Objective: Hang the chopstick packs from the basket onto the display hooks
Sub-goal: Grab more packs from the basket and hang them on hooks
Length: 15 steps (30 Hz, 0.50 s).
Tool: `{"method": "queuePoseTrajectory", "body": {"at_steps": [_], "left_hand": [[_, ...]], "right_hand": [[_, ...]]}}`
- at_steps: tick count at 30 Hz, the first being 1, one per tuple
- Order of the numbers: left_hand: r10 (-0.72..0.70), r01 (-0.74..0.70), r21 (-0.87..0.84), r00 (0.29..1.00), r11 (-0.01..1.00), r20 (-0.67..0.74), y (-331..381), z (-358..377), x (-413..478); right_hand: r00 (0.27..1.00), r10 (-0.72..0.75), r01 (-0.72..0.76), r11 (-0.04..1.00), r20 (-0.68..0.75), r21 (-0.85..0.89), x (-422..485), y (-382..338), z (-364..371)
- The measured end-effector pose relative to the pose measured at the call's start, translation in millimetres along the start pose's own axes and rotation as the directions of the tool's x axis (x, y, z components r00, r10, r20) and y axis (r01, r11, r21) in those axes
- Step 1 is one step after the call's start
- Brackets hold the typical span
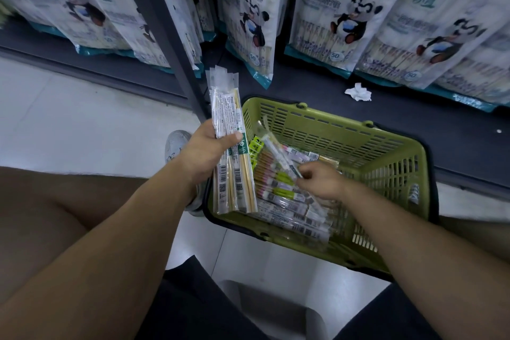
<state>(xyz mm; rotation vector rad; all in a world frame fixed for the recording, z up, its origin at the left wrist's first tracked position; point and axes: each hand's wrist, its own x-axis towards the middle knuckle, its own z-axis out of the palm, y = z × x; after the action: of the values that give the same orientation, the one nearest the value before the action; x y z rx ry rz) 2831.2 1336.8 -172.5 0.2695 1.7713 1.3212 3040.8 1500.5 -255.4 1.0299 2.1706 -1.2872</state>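
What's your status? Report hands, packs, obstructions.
Left hand grips a bundle of packs. Right hand pinches one pack over the basket. Nothing blocks either hand.

Left hand [210, 149], forearm extended forward, grips a bundle of chopstick packs [225, 107]; right hand [323, 181], knuckles up, pinches a single pack [276, 150].

The left hand [208, 146] grips a bundle of chopstick packs [230, 146]; the right hand [321, 181] pinches one pack [276, 150] over the green basket [386, 157].
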Motion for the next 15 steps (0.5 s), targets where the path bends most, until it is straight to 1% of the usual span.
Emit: {"method": "queuePoseTrajectory", "body": {"at_steps": [2, 5, 7, 11, 15], "left_hand": [[-0.013, 0.013, -0.019, 1.000, 1.000, 0.007, 1.0, 5.0, 1.7], [-0.039, 0.040, -0.028, 0.999, 0.999, 0.036, 0.0, 14.1, 7.3], [-0.055, 0.063, -0.105, 0.996, 0.992, 0.075, -2.4, 20.3, 10.5], [-0.096, 0.121, -0.278, 0.990, 0.953, 0.102, -4.4, 24.0, 13.3], [-0.068, 0.122, -0.356, 0.985, 0.927, 0.159, -5.5, 21.9, 8.6]], "right_hand": [[0.999, -0.035, 0.038, 0.996, -0.031, 0.079, -7.3, -23.7, -15.5], [0.989, -0.135, 0.143, 0.975, -0.060, 0.167, -18.7, -60.2, -25.9], [0.981, -0.187, 0.193, 0.957, -0.047, 0.214, -24.1, -81.2, -24.6], [0.968, -0.244, 0.252, 0.955, -0.064, 0.157, -23.6, -103.8, -12.9], [0.959, -0.266, 0.271, 0.962, -0.094, 0.042, -21.4, -112.3, -5.7]]}}
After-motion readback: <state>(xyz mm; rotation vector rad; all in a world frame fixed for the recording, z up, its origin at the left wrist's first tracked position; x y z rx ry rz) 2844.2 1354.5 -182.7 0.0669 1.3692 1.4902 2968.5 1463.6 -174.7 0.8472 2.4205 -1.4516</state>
